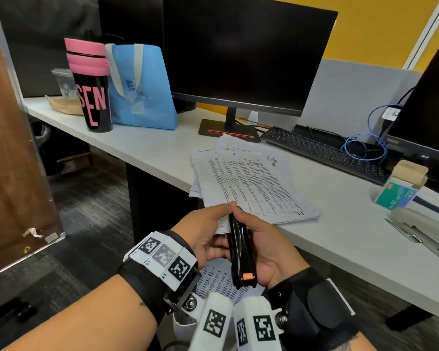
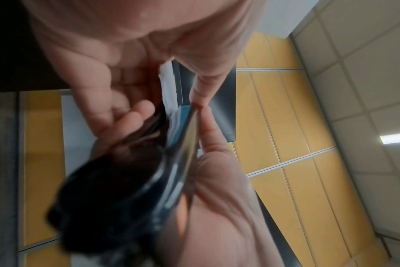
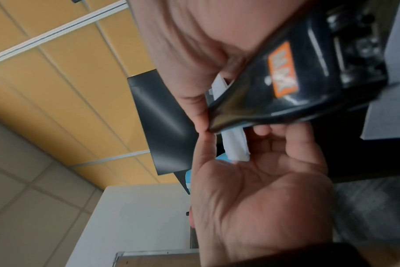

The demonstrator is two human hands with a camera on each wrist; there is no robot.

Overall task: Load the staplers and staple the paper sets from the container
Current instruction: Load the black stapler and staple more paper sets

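Note:
I hold a black stapler with an orange label upright in front of the desk edge. My right hand wraps its body from the right, palm near the label end. My left hand pinches its front tip with the thumb, fingers curled underneath. In the right wrist view the stapler lies in my right hand, with the left hand below it. A printed paper set hangs under my hands; whether it sits in the stapler's mouth is hidden. More printed paper sets are piled on the desk.
A green staple box and a pale stapler lying open sit at the desk's right. Behind the pile are a monitor, a keyboard and blue cables. A pink-and-black tumbler and blue bag stand far left.

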